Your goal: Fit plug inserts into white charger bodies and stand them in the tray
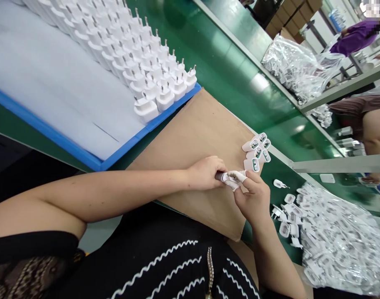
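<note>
Over the brown cardboard (205,124), my two hands meet at a small piece with a grey, shaded side and a white end (221,177). My left hand (205,172) is closed round its grey side. White coverings wrap the thumb and fingertips of my right hand (254,193), which pinch at the white end. Those fingers hide much of the piece, so its exact kind cannot be made out. Just beyond my right fingers, several white charger housings (251,165) stand in a cluster, open ends up, with green circuit boards inside.
At upper left, a blue-edged tray (68,141) bears rows of white plug adapters (146,109), pins up. Loose white plug caps (284,229) lie by a clear bag (342,245) of similar parts at right. A metal rail (336,164) crosses there. Another person's sleeve (353,37) shows beyond.
</note>
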Demonstrator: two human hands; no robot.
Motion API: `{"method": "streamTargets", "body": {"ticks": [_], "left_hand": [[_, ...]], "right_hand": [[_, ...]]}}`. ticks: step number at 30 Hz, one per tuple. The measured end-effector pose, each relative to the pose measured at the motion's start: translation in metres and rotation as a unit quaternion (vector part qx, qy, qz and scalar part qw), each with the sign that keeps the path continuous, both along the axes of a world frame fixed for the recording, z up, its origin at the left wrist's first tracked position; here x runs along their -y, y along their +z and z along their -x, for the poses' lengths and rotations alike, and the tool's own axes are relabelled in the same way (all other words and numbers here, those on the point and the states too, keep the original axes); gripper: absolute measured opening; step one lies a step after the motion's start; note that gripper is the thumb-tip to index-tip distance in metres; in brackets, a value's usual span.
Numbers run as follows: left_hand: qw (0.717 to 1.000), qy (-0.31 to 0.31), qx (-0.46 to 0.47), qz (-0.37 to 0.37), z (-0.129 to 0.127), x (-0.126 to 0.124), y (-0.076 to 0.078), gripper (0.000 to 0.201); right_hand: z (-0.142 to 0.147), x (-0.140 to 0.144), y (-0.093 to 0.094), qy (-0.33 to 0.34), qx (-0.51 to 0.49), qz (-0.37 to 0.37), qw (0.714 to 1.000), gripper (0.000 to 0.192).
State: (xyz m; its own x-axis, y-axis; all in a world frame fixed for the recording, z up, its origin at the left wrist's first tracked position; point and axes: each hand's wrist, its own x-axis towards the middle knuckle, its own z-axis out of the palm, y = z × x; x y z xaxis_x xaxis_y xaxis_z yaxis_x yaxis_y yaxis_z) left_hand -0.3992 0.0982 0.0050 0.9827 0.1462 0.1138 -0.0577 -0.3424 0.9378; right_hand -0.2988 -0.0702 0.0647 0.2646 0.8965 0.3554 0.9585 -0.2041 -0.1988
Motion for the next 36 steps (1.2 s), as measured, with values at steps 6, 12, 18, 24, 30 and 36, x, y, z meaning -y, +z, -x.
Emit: {"method": "streamTargets", "body": {"ticks": [6, 12, 18, 24, 30, 36], "left_hand": [[1.0, 0.0, 0.006, -0.004, 0.001, -0.001, -0.002, 0.012], [1.0, 0.007, 0.019, 0.01, 0.0, -0.001, -0.003, 0.013], [1.0, 0.011, 0.014, 0.003, 0.0, 0.0, -0.004, 0.015], [1.0, 0.002, 0.018, 0.001, 0.001, -0.002, -0.002, 0.014], [1.0, 0.008, 0.022, -0.008, 0.001, 0.0, -0.002, 0.012], [0.999, 0.036, 0.021, -0.029, 0.002, 0.006, -0.004, 0.012]], "right_hand": [[0.002, 0.001, -0.004, -0.003, -0.009, -0.028, 1.0, 0.019], [-0.003, 0.007, 0.002, -0.081, -0.205, -0.076, 0.972, 0.02], [0.002, 0.008, 0.001, -0.058, -0.104, -0.034, 0.992, 0.017], [0.002, 0.007, -0.005, -0.018, 0.036, 0.002, 0.999, 0.018], [0.007, 0.001, -0.001, -0.03, 0.062, 0.015, 0.998, 0.019], [0.003, 0.002, -0.016, -0.045, 0.025, -0.023, 0.998, 0.02]]}}
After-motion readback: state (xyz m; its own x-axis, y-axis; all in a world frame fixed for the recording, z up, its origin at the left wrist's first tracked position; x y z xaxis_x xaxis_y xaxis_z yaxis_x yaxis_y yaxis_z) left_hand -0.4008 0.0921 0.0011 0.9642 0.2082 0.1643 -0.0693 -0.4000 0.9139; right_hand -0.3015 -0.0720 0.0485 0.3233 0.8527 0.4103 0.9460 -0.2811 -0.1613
